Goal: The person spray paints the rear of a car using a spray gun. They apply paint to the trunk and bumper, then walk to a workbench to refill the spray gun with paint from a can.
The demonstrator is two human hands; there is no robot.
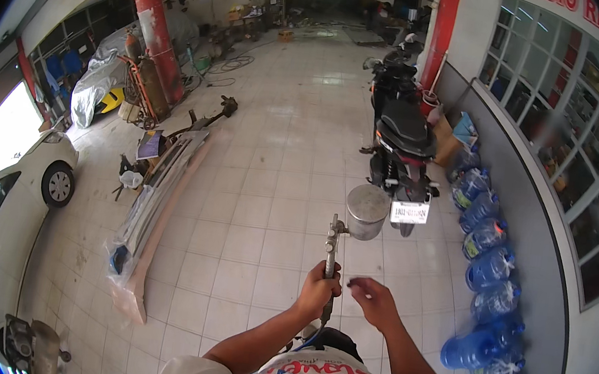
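The motorcycle [405, 121] stands with its rear toward the person. On its near side, a little to its left, the left hand [319, 292] is wrapped around the handle of a metal spray gun [332, 247], whose round silver cup [366, 215] overlaps the motorcycle's tail in view. The right hand [375, 305], also nearer than the motorcycle, is partly curled just beside the gun; whether its fingertips pinch something cannot be told. Blue jugs [490, 270] line the motorcycle's right; a white car [10, 226] is well to its left.
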